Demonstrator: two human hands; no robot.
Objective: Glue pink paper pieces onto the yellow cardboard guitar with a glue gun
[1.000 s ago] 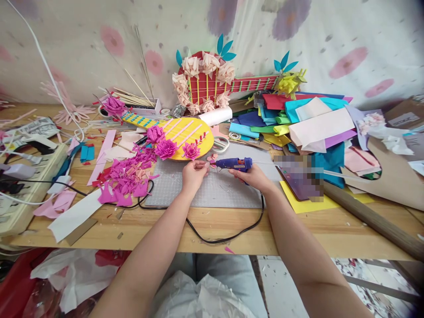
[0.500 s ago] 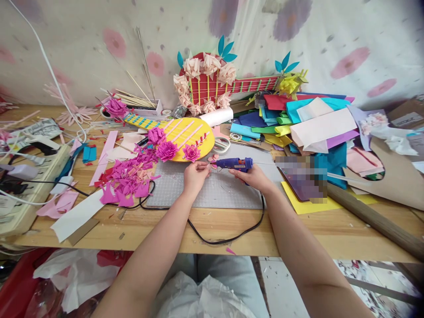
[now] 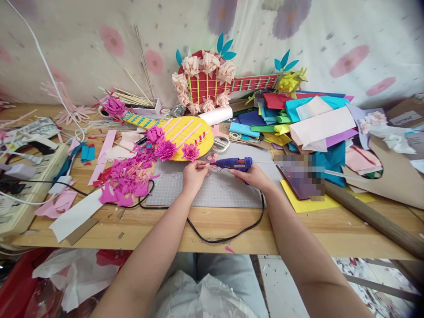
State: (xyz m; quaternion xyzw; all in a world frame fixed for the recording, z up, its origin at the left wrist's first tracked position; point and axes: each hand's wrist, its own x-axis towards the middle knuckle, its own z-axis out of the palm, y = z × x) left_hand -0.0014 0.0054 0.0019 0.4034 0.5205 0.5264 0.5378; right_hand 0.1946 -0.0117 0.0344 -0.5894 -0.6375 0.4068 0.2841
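Glue gun (image 3: 233,163) points left, long axis crosswise, right hand (image 3: 256,177) wrapped round it, grip of left hand (image 3: 194,175) unclear.

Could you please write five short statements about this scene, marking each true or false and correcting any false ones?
1. The right hand holds a blue glue gun. True.
2. The glue gun points rightward. False: it points leftward, toward the left hand.
3. Magenta flowers decorate the yellow guitar shape. True.
4. The red guitar shape lies in front of the yellow one. False: the red guitar shape is behind it.
5. A grey gridded mat lies beneath the glue gun. True.
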